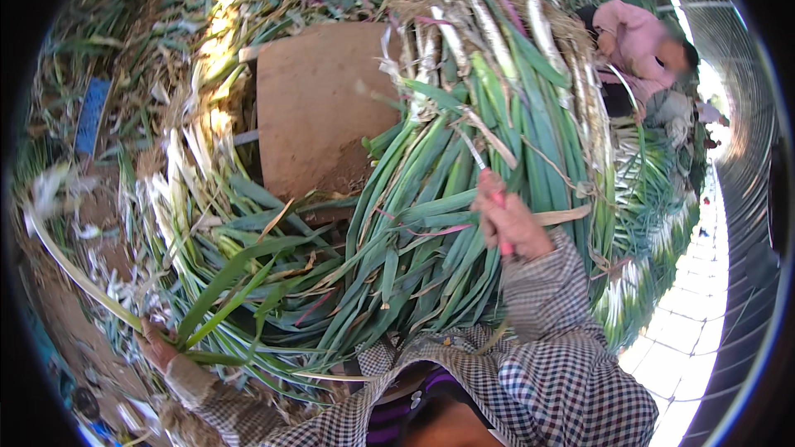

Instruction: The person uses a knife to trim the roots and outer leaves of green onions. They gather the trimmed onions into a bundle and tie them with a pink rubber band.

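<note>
My left hand (pixel 156 346) grips a single large green onion (pixel 87 282) at the lower left. Its pale shank points up and left, its far end is blurred, and its leaves fan out to the right past my wrist. In my right hand (pixel 515 223) is a small knife (pixel 475 154), its red handle in my fist and its thin metal blade angled up and left. The knife is over a thick pile of green onions (pixel 428 198), whose white shanks and hairy roots lie at the top. Another bundle of green onions (pixel 177 198) lies at the left.
A brown board (pixel 323 105) stands behind the piles. Onion trimmings (pixel 155 68) litter the ground, with a blue flat piece (pixel 93 113) among them. At the right, a person in pink (pixel 643 53) holds an onion stalk near more onion bundles (pixel 640 198) beside a curved, ribbed wall (pixel 745 198).
</note>
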`<state>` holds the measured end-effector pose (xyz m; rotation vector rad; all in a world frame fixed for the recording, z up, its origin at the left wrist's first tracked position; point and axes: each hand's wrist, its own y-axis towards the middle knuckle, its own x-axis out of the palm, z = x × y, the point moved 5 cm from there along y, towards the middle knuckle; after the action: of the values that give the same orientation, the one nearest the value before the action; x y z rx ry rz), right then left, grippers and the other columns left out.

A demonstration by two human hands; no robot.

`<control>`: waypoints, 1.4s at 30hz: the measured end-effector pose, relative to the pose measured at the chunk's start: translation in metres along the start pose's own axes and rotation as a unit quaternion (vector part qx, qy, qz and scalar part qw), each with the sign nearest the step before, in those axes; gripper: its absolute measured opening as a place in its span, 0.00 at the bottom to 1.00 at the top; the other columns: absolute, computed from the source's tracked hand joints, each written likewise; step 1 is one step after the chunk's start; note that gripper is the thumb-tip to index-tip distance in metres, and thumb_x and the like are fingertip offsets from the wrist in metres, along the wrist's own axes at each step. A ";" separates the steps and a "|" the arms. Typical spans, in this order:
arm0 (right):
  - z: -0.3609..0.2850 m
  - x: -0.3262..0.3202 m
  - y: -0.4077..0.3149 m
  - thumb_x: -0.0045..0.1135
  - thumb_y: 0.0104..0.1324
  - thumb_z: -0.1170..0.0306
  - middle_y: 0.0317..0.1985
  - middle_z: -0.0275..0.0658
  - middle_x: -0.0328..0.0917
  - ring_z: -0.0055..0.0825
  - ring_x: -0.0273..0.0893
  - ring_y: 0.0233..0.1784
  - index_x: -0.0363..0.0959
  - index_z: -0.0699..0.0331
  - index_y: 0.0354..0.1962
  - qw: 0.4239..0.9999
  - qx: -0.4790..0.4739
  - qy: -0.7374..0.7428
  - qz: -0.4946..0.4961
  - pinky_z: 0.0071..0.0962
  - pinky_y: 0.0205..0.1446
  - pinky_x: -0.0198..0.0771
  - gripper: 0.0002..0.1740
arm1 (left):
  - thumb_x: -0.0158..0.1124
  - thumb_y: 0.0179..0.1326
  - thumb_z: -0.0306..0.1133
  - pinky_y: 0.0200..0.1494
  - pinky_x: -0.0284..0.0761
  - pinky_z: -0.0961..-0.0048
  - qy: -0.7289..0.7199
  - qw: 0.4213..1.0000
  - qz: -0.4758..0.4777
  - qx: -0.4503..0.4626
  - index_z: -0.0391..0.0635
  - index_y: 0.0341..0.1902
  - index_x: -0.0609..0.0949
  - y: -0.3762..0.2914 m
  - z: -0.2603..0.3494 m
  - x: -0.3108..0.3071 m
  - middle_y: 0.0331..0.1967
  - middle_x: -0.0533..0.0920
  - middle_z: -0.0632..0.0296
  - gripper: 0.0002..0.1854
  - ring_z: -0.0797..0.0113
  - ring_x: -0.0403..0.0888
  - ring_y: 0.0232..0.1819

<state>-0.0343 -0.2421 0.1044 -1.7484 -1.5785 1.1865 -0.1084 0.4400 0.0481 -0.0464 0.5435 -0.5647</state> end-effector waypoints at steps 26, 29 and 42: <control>0.143 -0.257 -0.164 0.53 0.67 0.54 0.40 0.37 0.69 0.22 0.68 0.41 0.54 0.65 0.56 0.840 -0.508 0.191 0.009 0.25 0.42 0.64 0.30 | 0.58 0.64 0.32 0.53 0.73 0.71 0.018 0.609 -0.786 0.105 0.36 0.60 0.66 -0.796 0.158 0.239 0.51 0.77 0.53 0.23 0.64 0.77 0.51; 0.166 -0.296 -0.177 0.51 0.68 0.54 0.22 0.34 0.72 0.19 0.69 0.23 0.71 0.69 0.34 0.849 -0.482 0.166 0.140 0.24 0.25 0.64 0.22 | 0.65 0.55 0.30 0.50 0.74 0.68 0.180 0.498 -0.728 0.435 0.36 0.57 0.70 -0.808 0.180 0.238 0.47 0.79 0.53 0.26 0.61 0.79 0.46; 0.125 -0.399 -0.074 0.54 0.63 0.49 0.20 0.57 0.74 0.46 0.78 0.24 0.75 0.78 0.29 0.887 -0.334 -0.259 0.187 0.42 0.30 0.69 0.32 | 0.61 0.60 0.36 0.43 0.77 0.69 0.087 0.716 -0.582 0.376 0.35 0.49 0.76 -0.772 0.198 0.309 0.39 0.82 0.49 0.18 0.60 0.82 0.40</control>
<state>-0.1586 -0.6335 0.2115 -2.3918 -2.2289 1.4956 -0.1737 -0.3957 0.2161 0.4880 0.3739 -2.0349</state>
